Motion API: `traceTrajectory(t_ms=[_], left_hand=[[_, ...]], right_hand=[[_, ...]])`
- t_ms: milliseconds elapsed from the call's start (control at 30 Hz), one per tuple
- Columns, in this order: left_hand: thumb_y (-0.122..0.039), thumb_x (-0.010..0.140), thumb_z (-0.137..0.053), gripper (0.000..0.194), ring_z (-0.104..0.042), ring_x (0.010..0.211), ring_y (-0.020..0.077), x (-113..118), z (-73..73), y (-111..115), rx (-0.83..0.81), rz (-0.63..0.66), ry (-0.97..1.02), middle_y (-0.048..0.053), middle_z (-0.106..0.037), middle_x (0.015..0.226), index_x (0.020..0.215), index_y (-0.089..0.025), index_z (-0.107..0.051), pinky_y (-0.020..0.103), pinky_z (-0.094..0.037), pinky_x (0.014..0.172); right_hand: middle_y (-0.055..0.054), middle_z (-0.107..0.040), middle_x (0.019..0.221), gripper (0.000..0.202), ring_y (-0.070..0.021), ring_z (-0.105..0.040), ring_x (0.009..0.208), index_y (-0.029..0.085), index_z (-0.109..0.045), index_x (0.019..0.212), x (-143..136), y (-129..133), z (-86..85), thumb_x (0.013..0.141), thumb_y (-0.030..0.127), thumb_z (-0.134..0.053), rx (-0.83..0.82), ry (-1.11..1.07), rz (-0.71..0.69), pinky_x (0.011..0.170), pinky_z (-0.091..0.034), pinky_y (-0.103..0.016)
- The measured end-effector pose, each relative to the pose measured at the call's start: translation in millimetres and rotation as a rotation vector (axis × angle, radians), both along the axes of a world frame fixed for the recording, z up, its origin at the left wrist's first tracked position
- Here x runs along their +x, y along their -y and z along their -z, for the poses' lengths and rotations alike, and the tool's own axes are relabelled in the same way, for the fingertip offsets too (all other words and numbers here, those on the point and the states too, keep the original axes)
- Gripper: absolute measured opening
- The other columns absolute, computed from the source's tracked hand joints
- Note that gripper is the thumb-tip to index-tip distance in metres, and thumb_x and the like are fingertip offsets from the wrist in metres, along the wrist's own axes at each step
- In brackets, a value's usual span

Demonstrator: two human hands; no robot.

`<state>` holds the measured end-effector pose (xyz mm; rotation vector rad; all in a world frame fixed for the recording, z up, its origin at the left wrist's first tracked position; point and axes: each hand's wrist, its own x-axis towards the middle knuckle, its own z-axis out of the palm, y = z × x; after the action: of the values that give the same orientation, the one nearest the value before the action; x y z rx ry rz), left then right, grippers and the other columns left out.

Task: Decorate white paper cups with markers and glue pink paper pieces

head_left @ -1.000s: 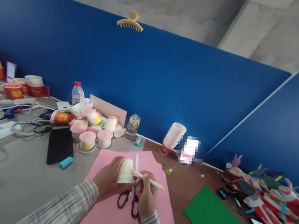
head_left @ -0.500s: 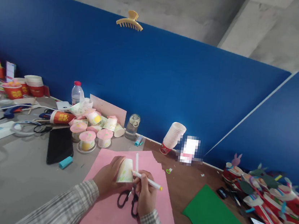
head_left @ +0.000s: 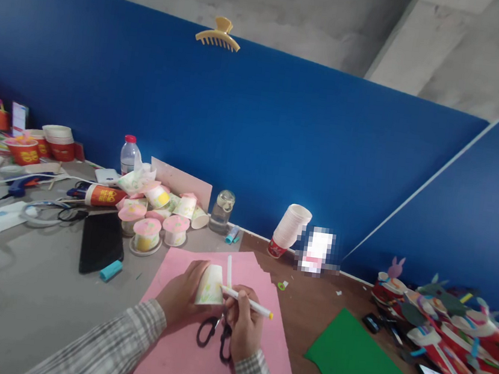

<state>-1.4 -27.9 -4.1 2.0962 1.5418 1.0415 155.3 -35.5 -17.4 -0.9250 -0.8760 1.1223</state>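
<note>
A white paper cup (head_left: 211,285) with a green and yellow pattern is gripped by my left hand (head_left: 183,288), its wide rim facing down. My right hand (head_left: 245,326) holds a white marker (head_left: 250,303) with a yellow end; its tip meets the side of the cup or is very close to it. Black-handled scissors (head_left: 207,331) lie beneath my hands on pink paper (head_left: 191,365). Behind the marker, a slim white stick-like thing (head_left: 229,271) rests on the same paper.
Several decorated paper cups (head_left: 146,234) stand at the left, near a dark phone (head_left: 101,243) and a turquoise cap (head_left: 110,271). A glass jar (head_left: 221,211) and stacked cups (head_left: 288,231) are by the blue partition. Green paper (head_left: 358,370) and red cup crafts (head_left: 444,341) lie right.
Both hands keep almost the same pose, with cup and marker held as before. The whole view has shifted very slightly.
</note>
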Motion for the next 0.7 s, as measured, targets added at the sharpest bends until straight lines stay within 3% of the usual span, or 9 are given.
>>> traceTrajectory(t_ms=[200,500,700], left_hand=[[-0.05,0.047,-0.073,0.081,-0.057,0.096,0.0314,-0.4,-0.1,-0.4,-0.015,0.01,-0.004,0.009,-0.054,0.112,0.116,-0.026,-0.037,0.044,-0.053,0.076],[-0.056,0.05,-0.069,0.084,-0.054,0.102,0.032,-3.0,5.9,-2.2,0.019,0.025,-0.043,0.012,-0.052,0.116,0.119,-0.024,-0.035,0.044,-0.053,0.079],[-0.053,0.049,-0.071,0.086,-0.053,0.104,0.0323,-3.2,5.5,-1.3,0.016,0.028,-0.016,0.012,-0.051,0.117,0.121,-0.024,-0.033,0.046,-0.051,0.084]], right_hand=[[0.004,-0.056,0.038,0.033,-0.0059,-0.035,0.025,0.017,-0.064,0.065,-2.3,0.3,-9.5,0.063,0.049,-0.061,-0.017,-0.015,0.015,0.023,-0.028,-0.013],[0.004,-0.056,0.035,0.027,-0.0064,-0.034,0.025,0.018,-0.063,0.059,2.0,-1.9,4.2,0.066,0.044,-0.059,-0.038,-0.038,-0.029,0.024,-0.027,-0.014],[0.003,-0.059,0.04,0.028,-0.0068,-0.036,0.026,0.018,-0.064,0.064,0.7,-3.4,-0.9,0.067,0.046,-0.057,-0.022,-0.111,0.023,0.026,-0.028,-0.015]])
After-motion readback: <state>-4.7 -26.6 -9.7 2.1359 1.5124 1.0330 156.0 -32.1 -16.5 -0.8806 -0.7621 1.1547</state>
